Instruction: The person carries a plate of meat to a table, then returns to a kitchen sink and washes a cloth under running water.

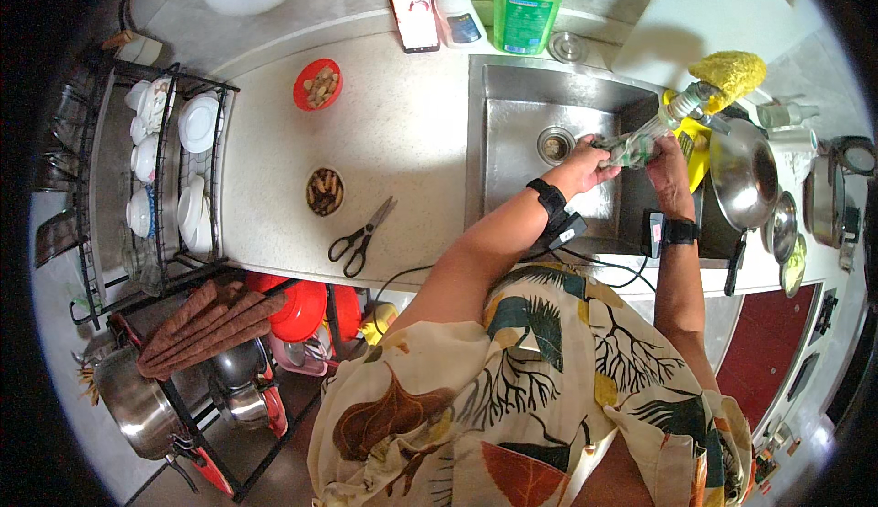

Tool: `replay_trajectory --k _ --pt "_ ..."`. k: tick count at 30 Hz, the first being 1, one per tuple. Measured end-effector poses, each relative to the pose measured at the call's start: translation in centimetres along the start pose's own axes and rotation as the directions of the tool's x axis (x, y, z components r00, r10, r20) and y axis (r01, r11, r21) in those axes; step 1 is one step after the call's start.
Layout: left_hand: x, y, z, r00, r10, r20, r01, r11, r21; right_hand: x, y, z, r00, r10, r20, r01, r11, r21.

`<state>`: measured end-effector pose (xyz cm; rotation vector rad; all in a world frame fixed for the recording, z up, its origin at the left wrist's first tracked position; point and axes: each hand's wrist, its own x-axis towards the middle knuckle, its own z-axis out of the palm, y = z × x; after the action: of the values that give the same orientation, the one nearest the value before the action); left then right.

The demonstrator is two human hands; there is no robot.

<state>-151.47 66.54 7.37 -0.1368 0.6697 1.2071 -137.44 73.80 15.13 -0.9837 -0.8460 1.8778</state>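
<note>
Over the steel sink (511, 164), both my hands hold a shiny, see-through item with green streaks (631, 149), which looks like a plastic bag. My left hand (591, 165) has its fingers on the near-left end. At the right end, my right hand (669, 167) grips it, its fingertips partly hidden. Just above is the faucet (686, 104), its spout pointing at the item; whether water runs I cannot tell. A yellow cloth (730, 76) sits on top of the faucet. The sink drain (555, 145) lies left of my hands, with something pale in its strainer.
On the left counter are scissors (361, 238), a red bowl (332, 101) of pale pieces and a cup of dark soaked pieces (324, 191). A green soap bottle (527, 10), spray bottle (458, 17) and phone (415, 19) stand behind. A wok (744, 171) is right; a dish rack (161, 185) left.
</note>
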Motion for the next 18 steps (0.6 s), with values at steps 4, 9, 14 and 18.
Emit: replay_trajectory --k 4,9,14,18 --pt "0.1 0.6 -0.5 0.997 -0.064 -0.034 0.065 0.997 0.028 -0.7 0.7 2.2 0.999 -0.015 -0.043 0.015 1.0 0.003" --pt "0.4 0.6 -0.7 0.99 -0.06 0.127 0.071 0.995 -0.077 -2.8 4.5 7.4 0.991 -0.105 -0.082 0.072 0.942 -0.328" --pt "-2.6 0.4 0.8 0.999 -0.001 0.044 0.004 0.997 -0.072 -4.0 5.2 9.8 0.853 -0.462 0.243 0.365 0.195 -0.91" --pt "-1.9 -0.8 0.5 0.993 0.118 0.025 -0.12 0.985 0.127 -0.6 6.3 3.4 0.919 -0.394 -0.024 0.224 0.571 -0.79"
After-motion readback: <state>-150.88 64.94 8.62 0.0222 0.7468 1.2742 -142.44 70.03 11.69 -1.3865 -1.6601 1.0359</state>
